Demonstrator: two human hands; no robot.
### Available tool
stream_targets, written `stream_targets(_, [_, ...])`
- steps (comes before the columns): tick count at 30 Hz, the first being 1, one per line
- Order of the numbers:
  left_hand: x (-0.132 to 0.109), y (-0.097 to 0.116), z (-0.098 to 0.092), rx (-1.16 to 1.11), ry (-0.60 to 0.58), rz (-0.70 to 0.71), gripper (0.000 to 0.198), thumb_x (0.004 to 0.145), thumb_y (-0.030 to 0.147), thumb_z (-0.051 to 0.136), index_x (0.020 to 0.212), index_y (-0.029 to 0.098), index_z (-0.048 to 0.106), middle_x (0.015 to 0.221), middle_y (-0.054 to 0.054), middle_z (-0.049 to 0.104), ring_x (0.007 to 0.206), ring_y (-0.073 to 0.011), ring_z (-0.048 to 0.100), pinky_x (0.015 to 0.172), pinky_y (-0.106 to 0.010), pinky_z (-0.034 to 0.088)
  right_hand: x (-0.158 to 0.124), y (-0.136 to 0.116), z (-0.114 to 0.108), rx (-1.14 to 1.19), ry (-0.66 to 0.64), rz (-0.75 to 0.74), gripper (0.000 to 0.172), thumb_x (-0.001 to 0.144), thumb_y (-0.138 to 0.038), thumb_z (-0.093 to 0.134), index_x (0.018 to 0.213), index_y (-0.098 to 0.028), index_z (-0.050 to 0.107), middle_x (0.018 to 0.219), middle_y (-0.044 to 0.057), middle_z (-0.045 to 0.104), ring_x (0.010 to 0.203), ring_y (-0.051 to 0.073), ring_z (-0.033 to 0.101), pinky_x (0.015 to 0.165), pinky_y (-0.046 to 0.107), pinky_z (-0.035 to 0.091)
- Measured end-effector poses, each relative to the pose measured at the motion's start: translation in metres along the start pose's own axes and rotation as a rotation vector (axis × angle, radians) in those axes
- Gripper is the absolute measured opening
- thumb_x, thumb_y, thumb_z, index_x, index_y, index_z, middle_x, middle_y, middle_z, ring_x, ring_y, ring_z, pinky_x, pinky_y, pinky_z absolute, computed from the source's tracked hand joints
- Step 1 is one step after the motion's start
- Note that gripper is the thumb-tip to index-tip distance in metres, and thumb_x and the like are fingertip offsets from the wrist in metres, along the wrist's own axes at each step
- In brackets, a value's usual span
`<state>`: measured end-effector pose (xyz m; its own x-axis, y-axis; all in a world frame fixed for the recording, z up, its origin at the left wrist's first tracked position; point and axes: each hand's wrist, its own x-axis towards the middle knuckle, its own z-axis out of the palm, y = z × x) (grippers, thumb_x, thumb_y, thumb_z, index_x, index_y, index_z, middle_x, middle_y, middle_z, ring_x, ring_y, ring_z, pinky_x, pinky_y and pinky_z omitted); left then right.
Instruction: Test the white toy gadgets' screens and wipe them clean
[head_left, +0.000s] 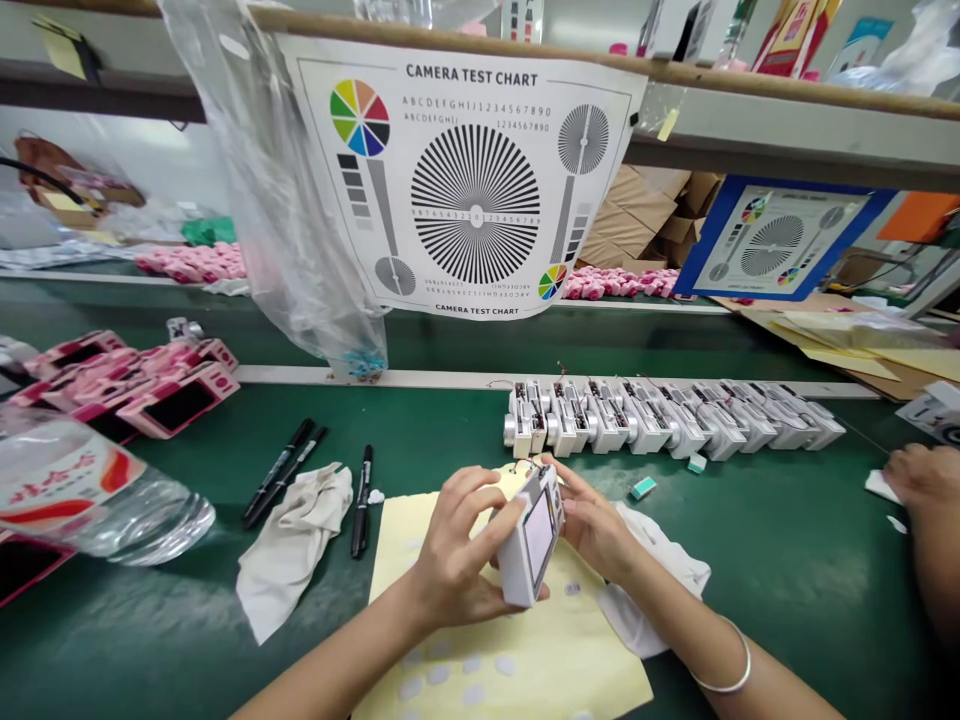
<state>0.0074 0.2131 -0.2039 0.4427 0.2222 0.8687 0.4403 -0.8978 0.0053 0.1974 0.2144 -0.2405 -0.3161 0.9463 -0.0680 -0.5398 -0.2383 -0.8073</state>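
Note:
Both my hands hold a small white camera body (531, 540) with a lit pale screen, raised a little above a yellow paper sheet (517, 660). My left hand (457, 550) wraps the camera's left side with fingers curled over its top. My right hand (596, 525) grips its right side, a silver bangle on that wrist. The screen faces me and tilts to the left. A row of several white camera bodies (667, 418) lies just behind my hands on the green table (787, 580).
Three black markers (300, 470) and a white cloth (296, 545) lie to the left. Pink camera shells (127, 385) and a clear plastic bottle (97, 490) sit far left. A camera test chart (472, 185) and plastic bag (277, 200) hang ahead. Another person's hand (919, 475) rests at right.

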Motion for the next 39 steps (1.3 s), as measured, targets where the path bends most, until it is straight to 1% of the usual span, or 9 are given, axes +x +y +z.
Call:
stream_targets(5, [-0.001, -0.004, 0.001, 0.005, 0.002, -0.034, 0.059, 0.070, 0.052, 0.061, 0.111, 0.012, 0.047, 0.091, -0.010, 0.049, 0.095, -0.0286, 0.049, 0.083, -0.046, 0.042, 0.001, 0.001, -0.002, -0.034, -0.008, -0.005, 0.051, 0.067, -0.023, 0.064, 0.117, -0.029, 0.055, 0.120, 0.003, 0.059, 0.091, 0.017, 0.060, 0.070, 0.026, 0.047])
stream_targets(10, [-0.001, -0.014, 0.001, -0.035, -0.030, -0.153, 0.061, 0.068, 0.056, 0.061, 0.111, 0.016, 0.045, 0.093, -0.010, 0.052, 0.094, -0.0279, 0.049, 0.082, -0.046, 0.043, 0.003, 0.003, -0.004, -0.097, 0.038, -0.025, 0.052, 0.067, -0.026, 0.067, 0.117, -0.028, 0.053, 0.110, 0.004, 0.062, 0.084, 0.018, 0.061, 0.066, 0.028, 0.050])
stream_targets(14, [-0.002, -0.025, 0.002, -0.072, -0.117, -0.182, 0.060, 0.068, 0.054, 0.062, 0.111, 0.016, 0.043, 0.096, -0.011, 0.054, 0.096, -0.0279, 0.049, 0.084, -0.046, 0.043, 0.003, 0.000, -0.007, -0.209, 0.150, -0.104, 0.048, 0.069, -0.032, 0.066, 0.114, -0.027, 0.051, 0.110, 0.005, 0.059, 0.089, 0.021, 0.059, 0.061, 0.030, 0.052])
stream_targets(18, [-0.006, -0.036, 0.006, -0.059, -0.182, -0.222, 0.057, 0.068, 0.047, 0.066, 0.110, 0.018, 0.043, 0.099, -0.011, 0.055, 0.097, -0.0270, 0.051, 0.084, -0.044, 0.044, 0.004, -0.006, -0.008, -0.291, 0.297, -0.207, 0.046, 0.069, -0.036, 0.065, 0.112, -0.026, 0.051, 0.105, 0.005, 0.059, 0.084, 0.019, 0.058, 0.058, 0.027, 0.052])
stream_targets(21, [-0.012, -0.042, 0.010, -0.025, -0.227, -0.260, 0.056, 0.067, 0.044, 0.067, 0.109, 0.016, 0.044, 0.100, -0.011, 0.056, 0.098, -0.0272, 0.050, 0.085, -0.043, 0.044, 0.004, -0.008, -0.007, -0.338, 0.339, -0.254, 0.045, 0.069, -0.035, 0.064, 0.111, -0.025, 0.052, 0.105, 0.005, 0.060, 0.086, 0.019, 0.058, 0.060, 0.026, 0.051])
stream_targets(24, [-0.016, -0.045, 0.013, 0.009, -0.251, -0.260, 0.057, 0.066, 0.042, 0.068, 0.110, 0.015, 0.044, 0.101, -0.012, 0.056, 0.100, -0.0279, 0.050, 0.086, -0.044, 0.044, 0.004, -0.007, -0.006, -0.376, 0.347, -0.281, 0.043, 0.069, -0.034, 0.063, 0.110, -0.025, 0.052, 0.105, 0.005, 0.060, 0.088, 0.019, 0.059, 0.061, 0.026, 0.051])
stream_targets(32, [-0.017, -0.048, 0.014, 0.034, -0.237, -0.245, 0.053, 0.068, 0.041, 0.065, 0.110, 0.016, 0.046, 0.100, -0.012, 0.057, 0.099, -0.0273, 0.051, 0.086, -0.043, 0.043, 0.002, -0.008, -0.004, -0.399, 0.332, -0.292, 0.043, 0.070, -0.033, 0.063, 0.110, -0.025, 0.049, 0.108, 0.004, 0.059, 0.089, 0.018, 0.059, 0.066, 0.026, 0.051])
stream_targets(36, [-0.014, -0.043, 0.013, 0.006, -0.163, -0.187, 0.051, 0.069, 0.042, 0.064, 0.109, 0.016, 0.046, 0.101, -0.012, 0.058, 0.098, -0.0266, 0.053, 0.085, -0.043, 0.044, 0.003, -0.006, -0.006, -0.392, 0.319, -0.260, 0.043, 0.074, -0.035, 0.061, 0.114, -0.027, 0.048, 0.112, 0.005, 0.056, 0.088, 0.018, 0.058, 0.065, 0.027, 0.051])
stream_targets(39, [-0.013, -0.035, 0.013, -0.019, -0.122, -0.123, 0.050, 0.068, 0.039, 0.063, 0.109, 0.017, 0.045, 0.103, -0.013, 0.059, 0.100, -0.0270, 0.053, 0.086, -0.044, 0.043, 0.004, -0.002, -0.008, -0.333, 0.304, -0.251, 0.044, 0.075, -0.037, 0.061, 0.116, -0.029, 0.046, 0.116, 0.006, 0.051, 0.088, 0.018, 0.057, 0.066, 0.029, 0.051])
